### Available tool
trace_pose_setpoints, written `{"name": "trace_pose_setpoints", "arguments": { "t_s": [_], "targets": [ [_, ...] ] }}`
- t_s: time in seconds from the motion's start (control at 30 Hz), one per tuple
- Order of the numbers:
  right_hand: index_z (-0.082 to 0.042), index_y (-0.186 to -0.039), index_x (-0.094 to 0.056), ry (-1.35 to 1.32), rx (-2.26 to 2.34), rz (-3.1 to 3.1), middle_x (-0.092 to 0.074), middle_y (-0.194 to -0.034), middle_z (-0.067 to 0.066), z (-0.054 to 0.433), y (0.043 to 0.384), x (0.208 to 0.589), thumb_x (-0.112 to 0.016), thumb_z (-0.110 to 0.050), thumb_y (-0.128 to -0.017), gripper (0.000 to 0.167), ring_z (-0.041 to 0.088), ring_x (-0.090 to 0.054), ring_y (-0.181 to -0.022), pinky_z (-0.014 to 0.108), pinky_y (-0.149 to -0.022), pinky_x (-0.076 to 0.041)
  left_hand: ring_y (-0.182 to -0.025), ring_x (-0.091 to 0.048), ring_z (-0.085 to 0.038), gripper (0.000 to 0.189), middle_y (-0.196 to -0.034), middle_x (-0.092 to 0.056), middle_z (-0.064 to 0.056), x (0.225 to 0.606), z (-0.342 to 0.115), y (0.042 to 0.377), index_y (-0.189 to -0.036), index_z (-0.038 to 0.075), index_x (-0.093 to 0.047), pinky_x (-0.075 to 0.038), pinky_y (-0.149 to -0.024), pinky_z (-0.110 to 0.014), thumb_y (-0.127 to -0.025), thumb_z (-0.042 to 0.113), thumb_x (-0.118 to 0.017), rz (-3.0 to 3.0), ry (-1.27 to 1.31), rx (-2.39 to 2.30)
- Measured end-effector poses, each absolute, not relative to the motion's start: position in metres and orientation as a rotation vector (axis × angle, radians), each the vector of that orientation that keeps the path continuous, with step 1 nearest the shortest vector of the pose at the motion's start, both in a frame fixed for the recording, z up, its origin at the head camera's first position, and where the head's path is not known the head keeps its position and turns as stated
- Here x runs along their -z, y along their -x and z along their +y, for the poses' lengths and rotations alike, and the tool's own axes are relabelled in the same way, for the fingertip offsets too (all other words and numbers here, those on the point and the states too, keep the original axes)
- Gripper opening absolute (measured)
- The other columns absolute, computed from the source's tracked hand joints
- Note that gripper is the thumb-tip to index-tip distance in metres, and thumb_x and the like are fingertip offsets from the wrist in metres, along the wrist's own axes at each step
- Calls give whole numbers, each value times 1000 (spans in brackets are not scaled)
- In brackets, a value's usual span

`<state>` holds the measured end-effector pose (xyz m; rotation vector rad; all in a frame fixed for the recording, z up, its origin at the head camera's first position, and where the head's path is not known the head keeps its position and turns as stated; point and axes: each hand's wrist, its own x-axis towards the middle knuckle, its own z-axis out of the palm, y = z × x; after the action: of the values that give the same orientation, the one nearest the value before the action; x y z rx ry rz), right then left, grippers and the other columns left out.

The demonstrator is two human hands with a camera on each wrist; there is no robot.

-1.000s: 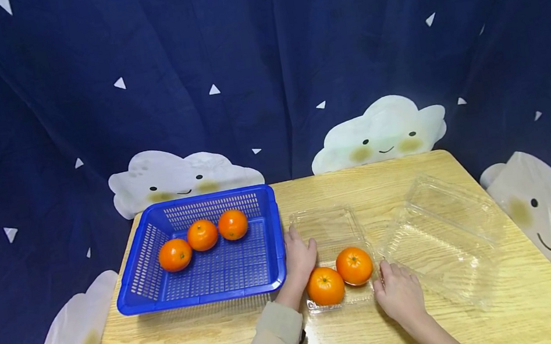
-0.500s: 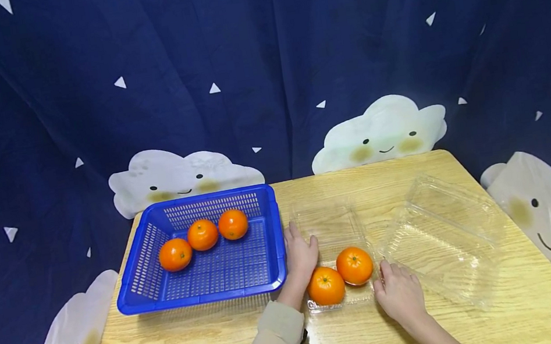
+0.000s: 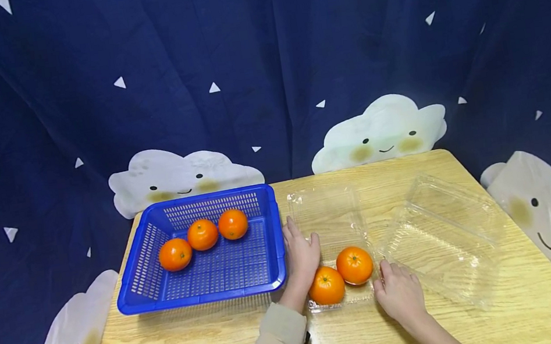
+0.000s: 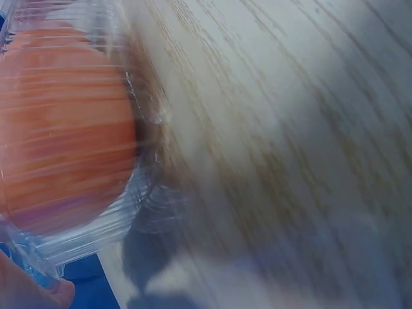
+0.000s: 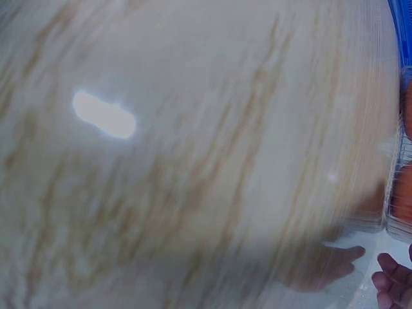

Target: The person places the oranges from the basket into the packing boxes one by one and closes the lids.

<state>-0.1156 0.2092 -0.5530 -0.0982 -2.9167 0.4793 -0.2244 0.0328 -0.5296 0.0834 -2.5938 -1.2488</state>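
Oranges (image 3: 354, 265) sit in a clear container (image 3: 361, 295). Left hand (image 3: 304, 253): slack grip, fingers extended; right hand (image 3: 401, 290): grip, I cannot tell.

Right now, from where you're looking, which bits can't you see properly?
Head view: the left hand hides part of the near left side of the clear box.
Head view: the fingers of the right hand look too small to tell if they pinch it.
Head view: the bottom edge cuts off the sleeve.
Left wrist view: ridged plastic and blur smear one orange.
Right wrist view: the right edge cuts off two oranges.
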Motion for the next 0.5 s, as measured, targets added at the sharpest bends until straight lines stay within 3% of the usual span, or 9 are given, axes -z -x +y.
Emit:
{"name": "trace_pose_setpoints", "arguments": {
  "t_s": [0.3,0.5],
  "targets": [
    [-6,-85,-48,105,-477,-2915,-50,-74,9,209,115,553,-52,-19,-80,15,31,-50,-75,41,-63,-37,-120,-40,-34,68,-125,-41,-20,528,35,223,-137,-6,-29,-31,-103,-41,-80,15,-59,-2513,-100,1292],
    [-2,-92,-50,96,-472,-2905,-54,-79,13,209,115,553,-51,-19,-81,20,35,-52,-81,44,-66,-39,-115,-42,-33,67,-123,-41,-18,527,37,221,-137,-5,-30,-34,-100,-41,-80,12,-60,-2467,-103,1330]
  ]
}}
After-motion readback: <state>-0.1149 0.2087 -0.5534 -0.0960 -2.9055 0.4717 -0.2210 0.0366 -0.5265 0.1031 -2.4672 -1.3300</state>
